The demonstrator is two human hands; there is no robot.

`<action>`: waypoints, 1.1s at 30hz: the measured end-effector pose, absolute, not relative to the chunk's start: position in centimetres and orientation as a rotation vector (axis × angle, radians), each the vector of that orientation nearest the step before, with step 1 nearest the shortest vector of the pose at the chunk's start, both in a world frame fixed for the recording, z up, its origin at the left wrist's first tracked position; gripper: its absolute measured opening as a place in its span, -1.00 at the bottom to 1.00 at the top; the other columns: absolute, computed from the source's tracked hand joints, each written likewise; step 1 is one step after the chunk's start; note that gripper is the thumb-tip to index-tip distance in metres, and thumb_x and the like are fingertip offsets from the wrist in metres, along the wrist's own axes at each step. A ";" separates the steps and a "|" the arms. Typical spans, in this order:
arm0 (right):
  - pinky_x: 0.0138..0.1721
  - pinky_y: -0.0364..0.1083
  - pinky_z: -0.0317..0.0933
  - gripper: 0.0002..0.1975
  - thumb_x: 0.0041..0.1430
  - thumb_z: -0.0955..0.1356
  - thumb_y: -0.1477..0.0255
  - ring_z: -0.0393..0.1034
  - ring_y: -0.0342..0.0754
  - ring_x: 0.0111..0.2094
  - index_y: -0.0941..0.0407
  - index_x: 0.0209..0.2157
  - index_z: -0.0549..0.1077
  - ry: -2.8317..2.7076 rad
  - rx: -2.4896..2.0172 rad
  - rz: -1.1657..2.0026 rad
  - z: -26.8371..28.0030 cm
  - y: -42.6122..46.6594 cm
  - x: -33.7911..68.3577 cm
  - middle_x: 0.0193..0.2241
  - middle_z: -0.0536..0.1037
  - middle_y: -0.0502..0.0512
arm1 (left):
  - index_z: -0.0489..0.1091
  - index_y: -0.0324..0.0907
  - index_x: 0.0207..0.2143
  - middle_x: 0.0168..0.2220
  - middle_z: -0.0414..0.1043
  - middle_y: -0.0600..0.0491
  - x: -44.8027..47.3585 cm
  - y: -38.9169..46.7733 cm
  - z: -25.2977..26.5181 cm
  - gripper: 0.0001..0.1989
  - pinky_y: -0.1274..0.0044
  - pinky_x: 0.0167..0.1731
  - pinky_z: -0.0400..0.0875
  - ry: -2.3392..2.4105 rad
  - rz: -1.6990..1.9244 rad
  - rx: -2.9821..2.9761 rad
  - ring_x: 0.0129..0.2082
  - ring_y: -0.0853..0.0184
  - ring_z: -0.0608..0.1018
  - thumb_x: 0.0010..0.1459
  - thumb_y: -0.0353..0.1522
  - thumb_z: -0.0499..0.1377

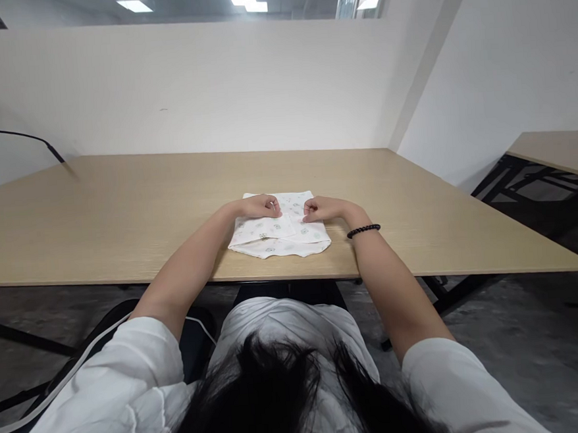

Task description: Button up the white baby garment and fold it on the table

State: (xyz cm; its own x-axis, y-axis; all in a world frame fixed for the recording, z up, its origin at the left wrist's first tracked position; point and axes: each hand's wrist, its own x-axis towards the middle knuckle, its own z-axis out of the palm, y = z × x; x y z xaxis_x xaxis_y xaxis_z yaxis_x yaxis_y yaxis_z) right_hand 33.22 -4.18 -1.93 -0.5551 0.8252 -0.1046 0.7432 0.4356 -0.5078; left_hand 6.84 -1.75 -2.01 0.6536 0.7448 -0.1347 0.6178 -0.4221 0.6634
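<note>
A white garment point(291, 246) with small grey-green prints lies on the table close to its front edge. It is partly folded, with flaps laid inward over its middle; its exact kind is not clear. My left hand point(261, 206) comes in from the left, its fingers closed in a pinch on the edge of a flap. Opposite it, my right hand point(322, 208) pinches the cloth a short way to the right, fingertips pressed together. A black beaded bracelet point(364, 230) is around my right wrist.
The light wooden table point(158, 192) reaches back to a white wall point(220, 83) with a window above. A black cable point(26, 134) hangs at the left. Another table point(561, 148) stands at the far right. A white cable point(76, 363) runs beside my left arm.
</note>
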 end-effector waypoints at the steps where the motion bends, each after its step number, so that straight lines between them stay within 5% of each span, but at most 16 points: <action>1: -0.43 -0.13 0.08 -0.79 0.01 0.47 0.30 0.24 -0.10 -0.44 0.11 -0.39 0.42 -2.512 -1.399 0.744 -2.0 -4.1 33.2 -0.44 0.41 -0.01 | 0.38 -0.16 -0.14 -0.17 0.48 -0.07 7.0 -1.8 -2.0 -0.45 0.41 -0.19 0.32 1.063 0.252 2.186 -0.16 0.15 0.49 -0.04 0.04 0.28; 8: -0.02 0.07 0.23 -0.67 0.24 0.32 0.19 0.35 0.14 -0.02 0.10 -0.07 0.42 -2.440 -1.421 0.405 -2.9 -3.9 32.7 -0.04 0.49 0.23 | 0.14 -0.18 0.25 0.30 0.18 -0.21 10.1 -3.8 -2.7 -0.31 0.32 0.21 0.16 0.971 0.493 2.494 0.29 0.06 0.23 0.23 0.05 0.03; 15: 0.24 0.37 -0.02 -0.53 0.32 0.24 0.15 0.05 0.30 0.33 0.02 0.19 0.32 -2.471 -1.606 0.336 -5.1 -3.9 32.0 0.27 0.30 0.30 | -0.05 -0.20 0.39 0.43 -0.04 -0.17 12.7 -5.4 -5.4 -0.31 0.17 0.37 -0.27 1.119 0.370 2.625 0.43 0.09 -0.04 0.38 -0.01 -0.24; 21: 0.32 0.45 -0.36 -0.31 0.39 0.09 -0.01 -0.36 0.29 0.45 0.05 0.40 0.04 -2.425 -1.517 0.188 -3.9 -5.7 32.0 0.45 -0.10 0.27 | -0.10 -0.22 0.43 0.48 -0.31 -0.11 9.8 -7.0 -1.0 -0.23 0.12 0.33 -0.59 1.300 0.421 2.696 0.46 0.07 -0.29 0.37 0.06 -0.26; 26: 0.34 0.41 -0.38 -0.27 0.40 0.01 -0.06 -0.34 0.25 0.45 0.00 0.44 -0.04 -2.536 -1.380 0.214 -4.8 -10.2 31.5 0.45 -0.10 0.20 | -0.25 -0.16 0.46 0.48 -0.42 -0.10 6.0 -12.3 -1.3 -0.08 0.07 0.34 -0.43 1.422 0.215 2.494 0.45 -0.02 -0.38 0.27 0.20 -0.20; 33: 0.38 0.32 -0.37 -0.19 0.35 0.05 -0.13 -0.37 0.22 0.45 -0.04 0.47 -0.21 -2.584 -1.352 0.231 -5.8 -14.3 32.0 0.46 -0.22 0.13 | -0.19 0.03 0.46 0.47 -0.41 -0.02 5.7 -16.8 -5.3 -0.10 0.22 0.38 -0.35 1.318 0.154 2.528 0.46 0.05 -0.27 0.22 0.22 -0.06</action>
